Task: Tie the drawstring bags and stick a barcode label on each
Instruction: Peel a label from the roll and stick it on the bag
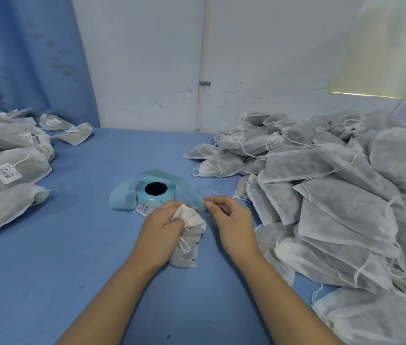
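A small drawstring bag (pixel 186 252) of thin, grey-white non-woven fabric, lumpy with its filling, is held at the middle of the blue cloth-covered table (pixel 67 257), just in front of the label roll (pixel 144 196). Its gathered, crumpled neck is gripped by the left hand (pixel 162 227), whose fingers are curled tightly round the bunched fabric; a loop of white cord is seen hanging beside the wrist. By the right hand (pixel 234 215) the end of the liner strip (pixel 192 192) is pinched between thumb and forefinger, the other fingers being loosely curled. This glossy pale-blue strip is drawn in a curling ribbon from the short cylindrical roll, which has a dark round core. A white barcode label (pixel 144 210) is seen at the foot of the roll.

On the left, flat labelled bags (pixel 10 168) are stacked, a white rectangular barcode sticker showing on several. On the right, a large loose heap of unlabelled bags (pixel 334 200) is piled, its thin white cords tangled. Behind, a scuffed white wall (pixel 147 70) and a blue curtain (pixel 22 51) are seen.
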{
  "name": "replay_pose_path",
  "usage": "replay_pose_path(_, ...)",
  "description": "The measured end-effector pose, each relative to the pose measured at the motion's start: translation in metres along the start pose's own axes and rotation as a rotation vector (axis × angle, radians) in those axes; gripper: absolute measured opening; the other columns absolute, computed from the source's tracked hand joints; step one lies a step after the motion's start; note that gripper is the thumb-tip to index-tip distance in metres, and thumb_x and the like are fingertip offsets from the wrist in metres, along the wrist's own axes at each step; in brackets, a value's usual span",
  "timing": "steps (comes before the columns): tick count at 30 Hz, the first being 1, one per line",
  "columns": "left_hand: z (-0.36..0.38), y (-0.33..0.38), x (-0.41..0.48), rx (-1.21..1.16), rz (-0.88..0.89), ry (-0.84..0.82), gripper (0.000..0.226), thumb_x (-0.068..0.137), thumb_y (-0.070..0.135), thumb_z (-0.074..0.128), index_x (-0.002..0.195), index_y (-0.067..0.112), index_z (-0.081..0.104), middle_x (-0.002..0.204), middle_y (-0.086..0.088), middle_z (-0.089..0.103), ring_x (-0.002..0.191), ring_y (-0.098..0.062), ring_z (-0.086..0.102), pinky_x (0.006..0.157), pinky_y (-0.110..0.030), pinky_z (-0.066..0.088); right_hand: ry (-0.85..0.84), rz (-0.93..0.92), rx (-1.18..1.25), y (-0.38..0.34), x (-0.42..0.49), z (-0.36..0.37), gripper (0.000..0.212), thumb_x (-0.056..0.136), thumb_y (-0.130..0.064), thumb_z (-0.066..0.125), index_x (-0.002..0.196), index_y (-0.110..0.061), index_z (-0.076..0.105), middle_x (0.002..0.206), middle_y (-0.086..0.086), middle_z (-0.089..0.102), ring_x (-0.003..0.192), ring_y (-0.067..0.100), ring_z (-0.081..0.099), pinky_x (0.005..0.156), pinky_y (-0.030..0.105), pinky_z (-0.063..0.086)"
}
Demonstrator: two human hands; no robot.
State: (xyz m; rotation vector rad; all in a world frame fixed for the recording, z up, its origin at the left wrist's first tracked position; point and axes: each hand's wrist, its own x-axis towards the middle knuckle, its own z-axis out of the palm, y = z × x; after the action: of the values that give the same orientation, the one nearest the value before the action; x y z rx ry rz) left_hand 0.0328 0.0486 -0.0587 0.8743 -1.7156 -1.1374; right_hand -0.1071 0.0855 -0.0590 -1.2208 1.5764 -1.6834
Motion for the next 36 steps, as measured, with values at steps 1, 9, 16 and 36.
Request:
replay_pose_path(1,0.0,0.0,0.0,0.0,0.005,0.008,0.038,0.061,0.013,0.041,0.085,0.019,0.07,0.092,0.01,0.07,0.088,-0.001,0.062,0.077,-0.012,0.045,0.041,-0.01,0.0,0.0,0.0,-0.001,0.017,0.09,-0.011,0.063,0.084,-0.025,0.069,0.085,-0.011,0.07,0.077,-0.005,0.062,0.072,0.008,0.044)
replay_pose_path(9,0.002,0.0,0.003,0.043,0.078,0.08,0.045,0.081,-0.008,0.047,0.092,0.032,0.064,0.115,0.024,0.056,0.097,0.02,0.05,0.077,0.001,0.035,0.223,0.005,0.009,0.0,-0.001,-0.002,0.012,0.091,-0.011,0.062,0.092,-0.018,0.071,0.083,-0.007,0.069,0.074,-0.002,0.061,0.068,0.008,0.045)
replay_pose_path(16,-0.005,0.003,0.004,-0.172,0.097,0.159,0.059,0.084,-0.014,0.053,0.118,0.033,0.058,0.136,0.02,0.05,0.12,0.01,0.047,0.096,-0.005,0.038,0.194,0.054,0.156,-0.006,-0.001,-0.003,0.012,0.088,-0.006,0.062,0.091,-0.016,0.067,0.08,-0.003,0.068,0.074,0.005,0.061,0.068,0.01,0.045)
replay_pose_path(36,-0.006,0.004,0.007,-0.353,-0.031,0.226,0.034,0.081,0.011,0.073,0.088,0.044,0.074,0.093,0.005,0.075,0.085,-0.01,0.069,0.072,-0.023,0.057,-0.254,-0.195,0.113,-0.007,-0.02,0.015,0.05,0.079,-0.009,0.049,0.12,-0.034,0.041,0.069,-0.013,0.052,0.064,0.004,0.047,0.068,0.016,0.041)
